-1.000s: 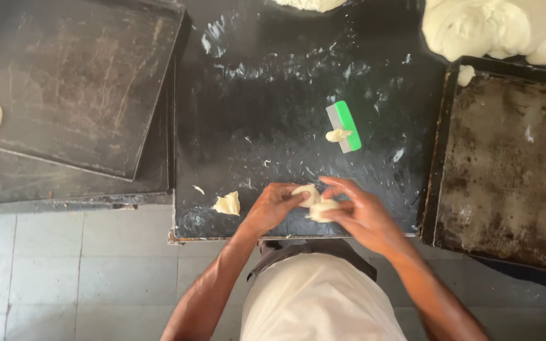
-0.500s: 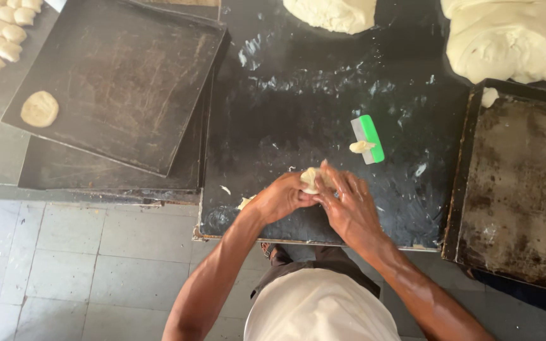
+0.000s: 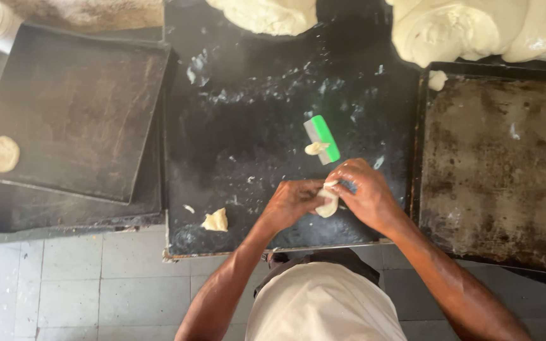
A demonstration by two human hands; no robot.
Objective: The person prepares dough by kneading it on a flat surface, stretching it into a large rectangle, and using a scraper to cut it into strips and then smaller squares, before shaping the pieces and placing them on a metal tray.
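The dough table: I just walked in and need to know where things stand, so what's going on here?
A person holds a small dough piece between the left hand and right hand, just above the black worktop. A green scraper lies just beyond the hands, and a dough scrap lies to their left. Big dough masses sit at the far edge. The left tray holds one flat disc; the right tray is bare.

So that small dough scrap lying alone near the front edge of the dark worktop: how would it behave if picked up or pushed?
The dough scrap would probably be soft and floppy: the dough piece between the left hand and right hand bends to their grip. Likely sticky, judging by smears across the worktop. Its lumpy, irregular shape suggests it would drag rather than roll.
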